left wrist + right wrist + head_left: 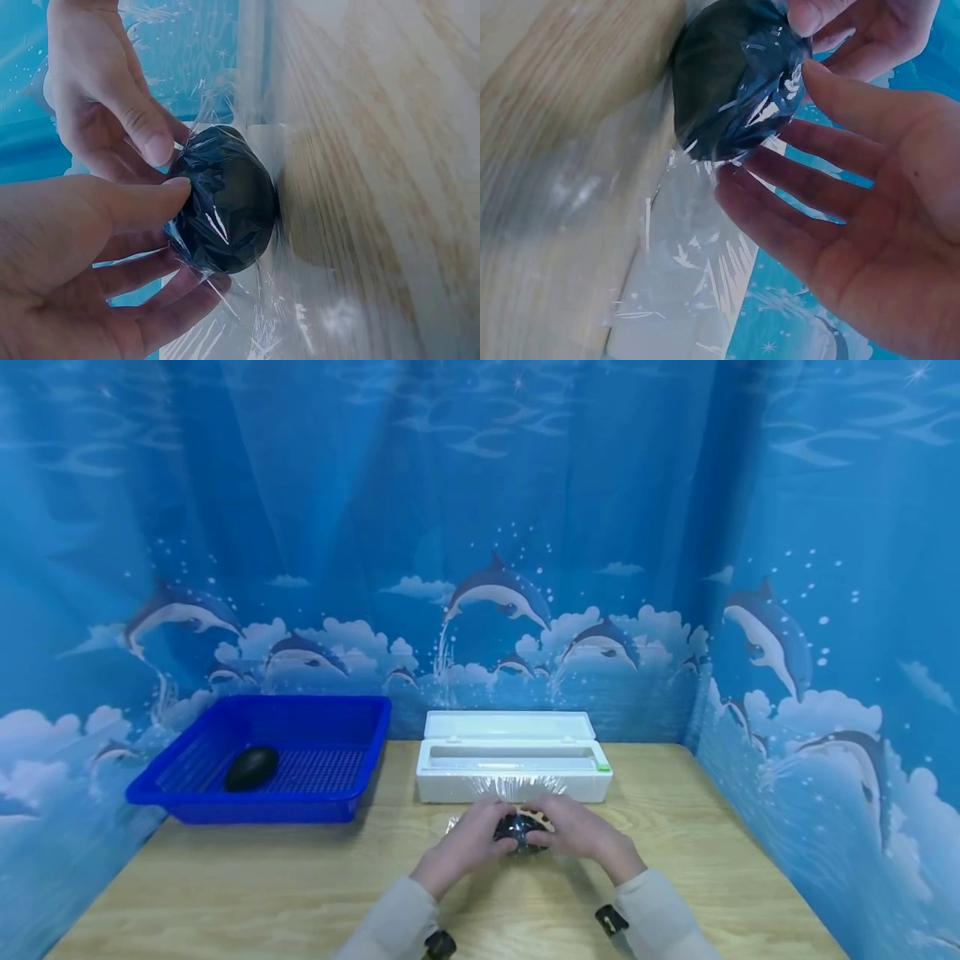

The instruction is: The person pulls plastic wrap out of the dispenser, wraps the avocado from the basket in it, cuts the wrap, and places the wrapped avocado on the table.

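A dark, oval avocado [519, 832] with clear cling film [686, 247] drawn over it rests on the table in front of the white box. From the left, my left hand [471, 841] holds it, thumb [161, 201] on the near upper side and fingers bent around its end. My right hand [587, 833] grips the opposite side in the same manner, thumb and fingers against the wrapped surface. Wrinkled film clings tightly and shines in both wrist views. More film runs from the avocado back toward the white cling film box [441, 788], whose lid stands raised.
To the left stands a blue plastic basket [262, 810] with another dark avocado [252, 768] inside. The wooden table [720, 860] meets a blue dolphin-print curtain [360, 527] at the back and on the right.
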